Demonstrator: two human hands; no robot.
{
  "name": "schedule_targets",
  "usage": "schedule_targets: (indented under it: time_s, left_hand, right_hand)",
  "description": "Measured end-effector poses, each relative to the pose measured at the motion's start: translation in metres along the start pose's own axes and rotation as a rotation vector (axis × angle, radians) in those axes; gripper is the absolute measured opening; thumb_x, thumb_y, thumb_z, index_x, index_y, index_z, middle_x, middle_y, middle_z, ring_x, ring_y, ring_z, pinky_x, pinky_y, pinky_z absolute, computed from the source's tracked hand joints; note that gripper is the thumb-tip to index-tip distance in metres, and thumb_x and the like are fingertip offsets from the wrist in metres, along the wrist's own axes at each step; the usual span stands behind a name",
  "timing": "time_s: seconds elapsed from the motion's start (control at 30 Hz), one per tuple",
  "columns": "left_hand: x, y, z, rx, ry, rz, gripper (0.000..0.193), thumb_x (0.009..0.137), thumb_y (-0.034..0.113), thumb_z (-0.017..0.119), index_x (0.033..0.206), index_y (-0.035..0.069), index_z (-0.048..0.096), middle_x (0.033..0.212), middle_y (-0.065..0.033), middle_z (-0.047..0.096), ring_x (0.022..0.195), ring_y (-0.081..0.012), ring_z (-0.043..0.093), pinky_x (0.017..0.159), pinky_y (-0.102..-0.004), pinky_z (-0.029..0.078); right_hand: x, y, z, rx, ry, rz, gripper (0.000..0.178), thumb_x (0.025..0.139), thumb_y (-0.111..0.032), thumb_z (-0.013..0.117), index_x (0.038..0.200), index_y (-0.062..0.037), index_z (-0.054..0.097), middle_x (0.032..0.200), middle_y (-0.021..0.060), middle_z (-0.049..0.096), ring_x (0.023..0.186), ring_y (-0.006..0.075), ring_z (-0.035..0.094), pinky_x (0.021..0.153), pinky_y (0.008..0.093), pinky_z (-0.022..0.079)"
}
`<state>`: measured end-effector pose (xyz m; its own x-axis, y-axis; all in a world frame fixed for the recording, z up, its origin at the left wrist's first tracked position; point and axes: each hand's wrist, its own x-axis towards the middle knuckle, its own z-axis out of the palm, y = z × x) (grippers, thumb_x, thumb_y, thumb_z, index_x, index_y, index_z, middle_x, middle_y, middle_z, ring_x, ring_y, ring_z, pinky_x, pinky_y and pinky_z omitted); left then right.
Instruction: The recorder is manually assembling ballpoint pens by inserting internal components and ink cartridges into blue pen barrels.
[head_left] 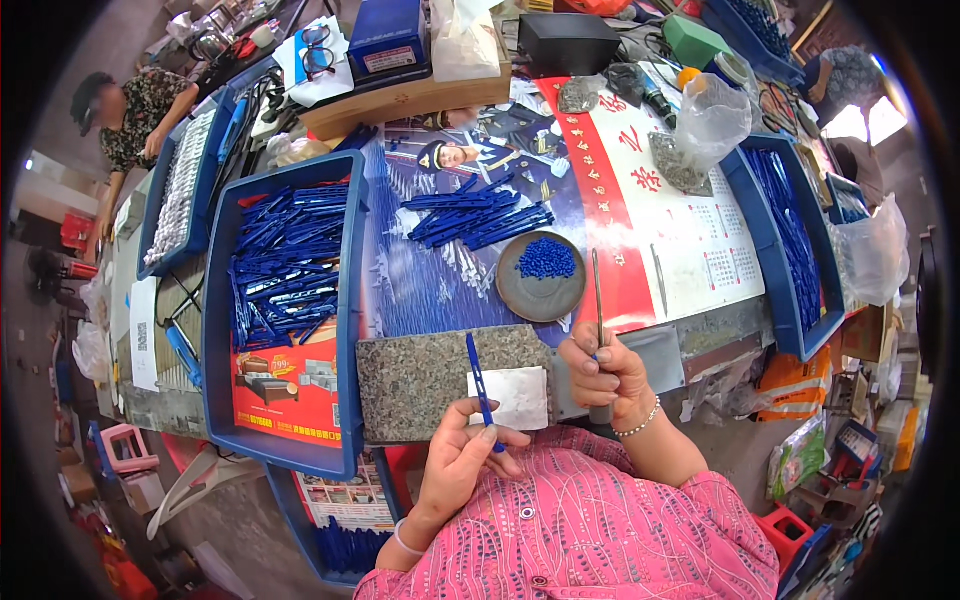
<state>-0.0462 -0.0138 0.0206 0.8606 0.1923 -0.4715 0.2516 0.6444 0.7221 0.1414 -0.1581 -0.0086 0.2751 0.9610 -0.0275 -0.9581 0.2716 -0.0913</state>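
Observation:
My left hand (460, 462) pinches a slim blue plastic strip (479, 375) with slots along it, its far end tilted up over the speckled stone slab (410, 375). Wrapped in the fingers of my right hand (622, 385) is a thin metal tool (598, 290), held upright; its exact kind is unclear. A small blue speck shows at those fingertips. On the slab lies a folded white paper (528, 392). Beyond it stands a round grey dish (515, 303) with small blue beads (546, 260) in it. More blue strips (470, 215) lie in a loose heap behind the dish.
Left of the slab, a blue tray (356, 300) holds many blue strips; another blue tray (745, 235) stands at right. A second thin metal tool (659, 280) rests on the calendar sheet (720, 290). Clear bags (713, 125) sit beyond. A person (140, 110) is at far left.

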Motion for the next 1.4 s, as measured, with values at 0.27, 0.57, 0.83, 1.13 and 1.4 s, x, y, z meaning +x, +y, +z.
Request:
schedule_targets:
  time_s: [0.27, 0.57, 0.83, 1.13, 1.4]
  left_hand:
    - [-0.003, -0.002, -0.003, 0.007, -0.066, 0.003, 0.028, 0.094, 0.009, 0.041, 0.12, 0.002, 0.032, 0.096, -0.0223, 0.062, 0.067, -0.0174, 0.064, 0.062, -0.0262, 0.053]
    - [-0.005, -0.002, 0.001, 0.042, -0.042, 0.026, 0.028, 0.093, 0.006, 0.039, 0.12, 0.001, 0.034, 0.091, -0.0232, 0.062, 0.063, -0.0174, 0.063, 0.06, -0.0261, 0.053]
    - [-0.005, -0.004, 0.0, 0.017, -0.11, 0.016, 0.03, 0.093, 0.007, 0.042, 0.121, 0.0, 0.032, 0.095, -0.0226, 0.061, 0.068, -0.0176, 0.063, 0.063, -0.0271, 0.054]
    - [-0.003, -0.001, 0.001, -0.032, -0.155, -0.061, 0.032, 0.093, 0.007, 0.043, 0.122, 0.001, 0.032, 0.098, -0.0202, 0.061, 0.072, -0.0169, 0.063, 0.065, -0.028, 0.054]
    - [0.005, -0.009, 0.003, -0.097, -0.035, -0.068, 0.024, 0.092, 0.004, 0.046, 0.115, -0.002, 0.043, 0.097, -0.0199, 0.062, 0.078, -0.0226, 0.066, 0.068, -0.0306, 0.055]
  right_hand:
    - [-0.003, 0.005, 0.004, -0.003, 0.048, -0.063, 0.012, 0.084, -0.004, 0.055, 0.095, -0.0006, 0.052, 0.079, 0.008, 0.049, 0.039, 0.004, 0.036, 0.033, 0.0187, 0.031]
    - [-0.005, 0.009, 0.003, -0.022, 0.06, -0.075, 0.014, 0.082, -0.004, 0.061, 0.093, -0.0031, 0.052, 0.078, 0.0072, 0.052, 0.042, 0.0047, 0.038, 0.035, 0.0194, 0.032]
    - [-0.006, 0.011, 0.005, -0.012, 0.049, -0.058, 0.012, 0.083, -0.007, 0.061, 0.094, -0.0028, 0.057, 0.08, 0.0069, 0.052, 0.046, 0.0047, 0.038, 0.039, 0.0184, 0.033]
    - [-0.005, 0.017, 0.004, -0.045, 0.068, -0.061, 0.012, 0.083, -0.005, 0.059, 0.093, -0.0014, 0.052, 0.078, 0.0076, 0.051, 0.044, 0.0047, 0.037, 0.034, 0.019, 0.031]
    - [-0.006, 0.028, 0.026, -0.612, 0.383, -0.062, 0.011, 0.078, 0.001, 0.06, 0.089, -0.0013, 0.058, 0.078, 0.008, 0.057, 0.046, 0.0051, 0.042, 0.039, 0.0189, 0.033]
